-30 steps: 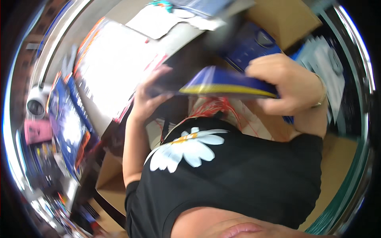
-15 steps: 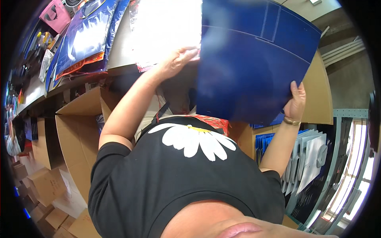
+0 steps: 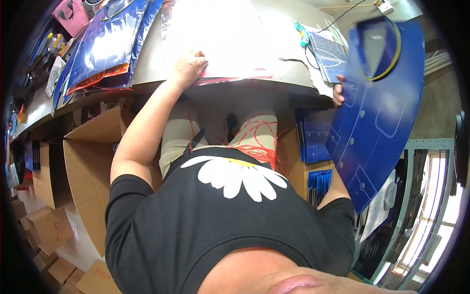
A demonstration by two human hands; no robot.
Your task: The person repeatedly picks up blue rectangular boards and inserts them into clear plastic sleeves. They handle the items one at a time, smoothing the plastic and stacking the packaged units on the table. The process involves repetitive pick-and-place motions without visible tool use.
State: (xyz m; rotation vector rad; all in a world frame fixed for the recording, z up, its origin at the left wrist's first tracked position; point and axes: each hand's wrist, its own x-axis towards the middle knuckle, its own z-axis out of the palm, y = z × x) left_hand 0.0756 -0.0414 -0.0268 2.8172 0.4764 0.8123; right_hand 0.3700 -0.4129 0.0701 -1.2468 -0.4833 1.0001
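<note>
My right hand (image 3: 338, 91) grips the side edge of a stiff blue shirt-shaped panel (image 3: 374, 112), raised at the right. Printed pockets and round buttons show on the panel, with a yellow-edged collar opening at its top. Most of that hand is hidden behind it. On the worktable, my left hand (image 3: 191, 67) lies at the near left part of a glaring white, plastic-looking stack (image 3: 225, 39) with red edges. Its fingers are curled closed, and whatever they pinch is lost in the glare.
Blue plastic-wrapped packs (image 3: 107, 44) lie at the left of the worktable (image 3: 147, 68). A teal-handled tool (image 3: 302, 34) is near a blue printed piece (image 3: 329, 54). Below stand an open cardboard box (image 3: 88, 171) and more blue panels (image 3: 316, 139). Red strands (image 3: 259, 142) hang over my lap.
The blue panel has swung right, off the stack, and its face with collar and pockets now shows. My left hand has moved left, and its fingers have curled.
</note>
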